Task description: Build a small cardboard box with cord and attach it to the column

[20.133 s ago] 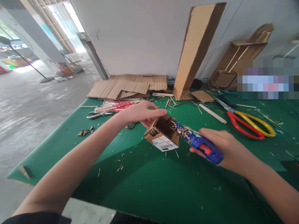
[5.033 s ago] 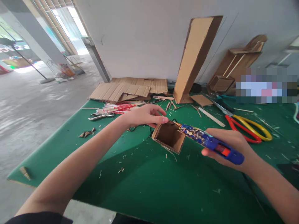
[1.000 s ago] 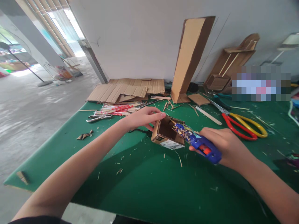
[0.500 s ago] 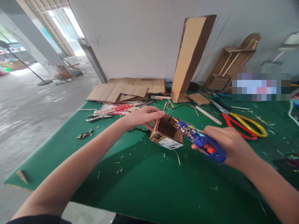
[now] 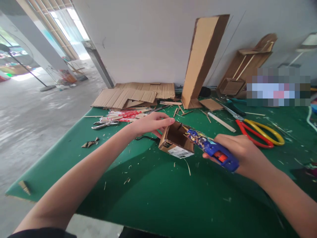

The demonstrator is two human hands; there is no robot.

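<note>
**Glue gun [image 5: 211,148] nose at box [image 5: 176,150] opening**

Left hand [image 5: 154,124]: thumb and fingers pinching the box's upper-left rim. Right hand [image 5: 236,150]: wrapped round the glue gun; can't tell if nose touches. Box tilted, mid desk [image 5: 148,205]; can't tell if resting or held up. Scissors [image 5: 255,132] off right, red-and-white sticks [image 5: 128,114] left, cardboard sheets [image 5: 131,96] at back.

- Small cardboard box [image 5: 175,139], mid-scene, tilted, its open end facing near, white label below.
- Blue glue gun [image 5: 211,148], residue-crusted, right of it, nozzle at the opening.
</note>
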